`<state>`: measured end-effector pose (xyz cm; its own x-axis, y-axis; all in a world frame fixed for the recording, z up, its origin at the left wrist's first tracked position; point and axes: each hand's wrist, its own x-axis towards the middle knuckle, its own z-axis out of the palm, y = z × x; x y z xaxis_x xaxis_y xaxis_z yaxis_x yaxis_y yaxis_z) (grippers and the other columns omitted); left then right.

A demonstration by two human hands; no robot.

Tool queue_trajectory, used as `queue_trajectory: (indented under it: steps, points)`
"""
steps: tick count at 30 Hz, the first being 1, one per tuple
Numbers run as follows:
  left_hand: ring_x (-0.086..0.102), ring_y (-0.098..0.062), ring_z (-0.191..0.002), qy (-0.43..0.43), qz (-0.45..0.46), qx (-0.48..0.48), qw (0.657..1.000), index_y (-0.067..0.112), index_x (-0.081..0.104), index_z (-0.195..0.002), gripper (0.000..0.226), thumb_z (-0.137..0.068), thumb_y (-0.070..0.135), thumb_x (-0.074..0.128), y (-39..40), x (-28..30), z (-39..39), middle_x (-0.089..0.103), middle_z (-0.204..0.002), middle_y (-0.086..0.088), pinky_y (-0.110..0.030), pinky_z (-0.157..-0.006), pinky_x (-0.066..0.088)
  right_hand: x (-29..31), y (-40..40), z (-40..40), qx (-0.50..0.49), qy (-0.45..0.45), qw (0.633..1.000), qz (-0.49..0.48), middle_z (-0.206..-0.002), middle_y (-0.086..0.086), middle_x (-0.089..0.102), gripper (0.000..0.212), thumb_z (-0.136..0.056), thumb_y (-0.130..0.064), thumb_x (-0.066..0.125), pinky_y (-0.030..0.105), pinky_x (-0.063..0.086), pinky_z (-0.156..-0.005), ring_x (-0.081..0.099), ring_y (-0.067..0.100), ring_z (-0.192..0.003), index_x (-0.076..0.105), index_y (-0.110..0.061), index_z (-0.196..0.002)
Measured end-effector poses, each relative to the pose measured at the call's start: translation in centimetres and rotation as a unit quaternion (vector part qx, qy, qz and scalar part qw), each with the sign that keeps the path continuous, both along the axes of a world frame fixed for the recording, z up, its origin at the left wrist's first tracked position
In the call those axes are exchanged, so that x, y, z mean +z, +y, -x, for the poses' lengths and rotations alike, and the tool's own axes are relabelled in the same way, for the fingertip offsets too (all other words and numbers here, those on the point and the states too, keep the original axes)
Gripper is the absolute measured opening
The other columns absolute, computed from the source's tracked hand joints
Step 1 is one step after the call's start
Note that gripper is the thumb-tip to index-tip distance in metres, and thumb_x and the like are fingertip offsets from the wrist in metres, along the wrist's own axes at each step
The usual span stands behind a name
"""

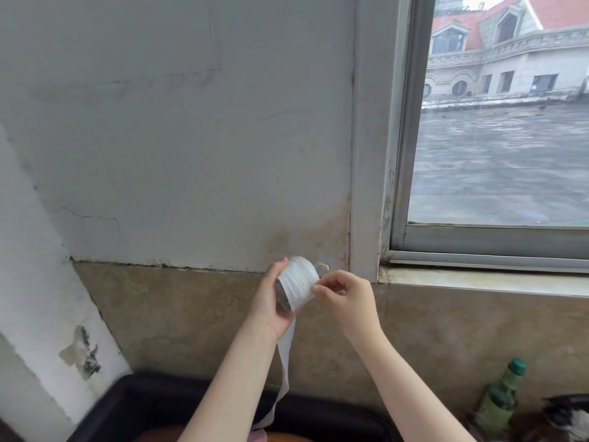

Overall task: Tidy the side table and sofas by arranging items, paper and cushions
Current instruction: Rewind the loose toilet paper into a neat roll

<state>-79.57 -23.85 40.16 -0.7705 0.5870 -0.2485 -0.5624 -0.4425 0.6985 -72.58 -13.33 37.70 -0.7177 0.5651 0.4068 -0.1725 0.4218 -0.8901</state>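
A white roll of tissue paper [298, 282] is held up in front of the wall, at chest height. My left hand [271, 301] grips the roll from its left end, thumb on top. My right hand [345, 293] pinches the paper at the roll's right side with curled fingers. A loose strip of paper [284, 371] hangs down from the roll between my forearms toward the dark sofa back [134, 400].
A stained white wall fills the view, with a beige tiled band and window sill [478, 279] below it. A window [497, 122] is at the right. A green bottle [502, 398] stands at the lower right beside a dark patterned thing [561, 416].
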Motion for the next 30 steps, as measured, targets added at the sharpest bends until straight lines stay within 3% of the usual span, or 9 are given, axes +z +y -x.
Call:
queue_trajectory:
  steps: [5,8,12,14,18,24,27,29,30]
  points:
    - [0.069,-0.027,-0.074,0.025,0.016,-0.01,1.0,-0.003,0.062,-0.094,0.03,-0.092,0.026,0.053,0.0,-0.1,0.0,0.071,-0.082,-0.019,-0.036,-0.07,0.055,-0.1,-0.1,0.0,0.022,-0.009,1.0,0.011,-0.067,-0.007,0.063,0.018,-0.076,-0.005,0.073,0.01,0.043,-0.062,0.056,-0.003,-0.062,0.063,-0.018,-0.07]
    - [0.07,-0.026,-0.075,0.041,0.024,-0.031,0.998,-0.003,0.063,-0.095,0.032,-0.087,0.028,0.059,-0.1,-0.3,-0.3,0.072,-0.085,-0.019,-0.036,-0.08,0.052,0.1,-0.1,0.0,0.036,0.001,0.998,0.044,-0.062,-0.009,0.059,0.022,-0.075,-0.003,0.074,0.009,0.042,-0.058,0.053,-0.004,-0.056,0.06,-0.017,-0.065]
    - [0.063,-0.033,-0.107,0.082,0.007,-0.048,0.995,-0.004,0.053,-0.122,0.085,-0.054,0.03,0.089,-0.5,-1.1,0.1,0.062,-0.12,-0.025,-0.044,-0.095,0.048,0.3,0.6,0.1,0.081,-0.024,0.995,0.057,-0.057,-0.01,0.05,0.029,-0.082,-0.002,0.066,0.011,0.034,-0.053,0.043,-0.004,-0.05,0.054,-0.017,-0.061]
    - [0.064,-0.033,-0.102,0.091,0.004,-0.057,0.994,-0.002,0.055,-0.119,0.097,-0.036,0.028,0.095,-0.5,-1.5,0.6,0.062,-0.117,-0.025,-0.044,-0.091,0.05,0.3,0.9,0.1,0.098,-0.041,0.994,0.037,-0.058,-0.01,0.049,0.032,-0.085,-0.002,0.062,0.018,0.033,-0.057,0.042,0.001,-0.055,0.051,-0.019,-0.06]
    - [0.069,-0.029,-0.08,0.072,-0.001,-0.067,0.995,0.0,0.059,-0.105,0.069,-0.043,0.02,0.081,-0.6,-1.5,0.7,0.07,-0.089,-0.019,-0.042,-0.074,0.057,0.3,1.2,0.0,0.1,-0.061,0.993,0.003,-0.061,-0.006,0.052,0.032,-0.086,-0.001,0.058,0.024,0.037,-0.06,0.047,0.008,-0.06,0.049,-0.019,-0.062]
    - [0.069,-0.026,-0.071,0.022,0.016,-0.06,0.998,0.001,0.059,-0.1,0.041,-0.064,0.014,0.073,-0.2,-1.0,-0.1,0.069,-0.081,-0.017,-0.039,-0.065,0.058,0.2,0.7,0.2,0.048,-0.035,0.998,-0.029,-0.06,-0.009,0.052,0.029,-0.08,0.0,0.065,0.014,0.036,-0.056,0.047,0.0,-0.054,0.05,-0.019,-0.064]
    - [0.064,-0.028,-0.079,0.0,0.05,-0.038,0.998,0.004,0.059,-0.101,0.035,-0.073,0.022,0.067,0.0,-0.8,0.0,0.065,-0.089,-0.017,-0.038,-0.062,0.058,-0.1,0.5,-0.1,-0.016,0.016,0.981,-0.192,-0.08,-0.01,0.054,0.022,-0.073,0.0,0.071,0.018,0.039,-0.068,0.051,0.0,-0.073,0.058,-0.012,-0.085]
    - [0.063,-0.029,-0.079,-0.01,0.056,-0.021,0.998,0.005,0.06,-0.1,0.028,-0.081,0.025,0.064,0.0,-0.6,0.1,0.064,-0.088,-0.017,-0.039,-0.06,0.057,-0.5,0.9,-0.1,0.02,0.002,0.944,-0.328,-0.115,-0.007,0.055,0.052,-0.067,-0.008,0.076,0.027,0.036,-0.088,0.051,0.012,-0.108,0.056,-0.017,-0.114]
    - [0.064,-0.029,-0.079,-0.016,0.047,-0.021,0.999,0.005,0.061,-0.101,0.029,-0.083,0.028,0.063,0.0,-0.5,0.1,0.065,-0.087,-0.017,-0.04,-0.062,0.056,-0.7,1.0,0.0,0.057,-0.033,0.927,-0.37,-0.134,-0.01,0.045,0.069,-0.066,-0.014,0.078,0.029,0.028,-0.098,0.039,0.012,-0.126,0.048,-0.024,-0.129]
